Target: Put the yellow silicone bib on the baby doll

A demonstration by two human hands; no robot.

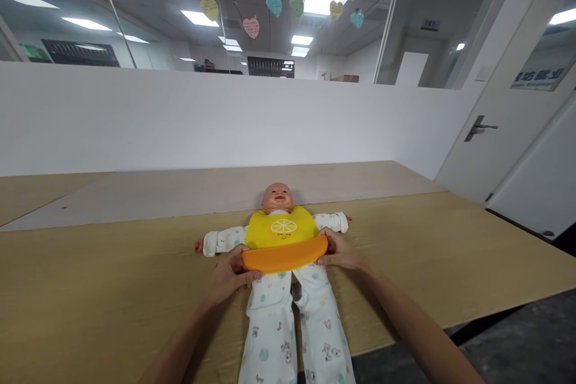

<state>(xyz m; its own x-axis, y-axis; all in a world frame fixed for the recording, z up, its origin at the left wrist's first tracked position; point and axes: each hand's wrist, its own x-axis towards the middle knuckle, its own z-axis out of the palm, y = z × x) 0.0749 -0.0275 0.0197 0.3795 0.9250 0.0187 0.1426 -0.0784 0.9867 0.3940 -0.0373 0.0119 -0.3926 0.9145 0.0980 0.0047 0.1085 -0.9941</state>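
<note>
On the table a baby doll (278, 197) lies on its back, dressed in a white patterned outfit (270, 300) with its arms spread out. Over its chest is a yellow bib (260, 229) with a citrus-slice print and an orange catch pocket (285, 257) along the lower edge. My left hand (231, 274) grips the pocket's left end, thumb below and fingers behind. At the right end, my right hand (338, 250) pinches the pocket between thumb and fingers. The doll's waist is partly hidden under the pocket.
The wooden table (112, 288) reaches a white wall (193, 120) topped by glass with heart-shaped notes on it. A grey-white strip (180, 192) runs along the table's back. To the right is a door with a metal handle (479, 128).
</note>
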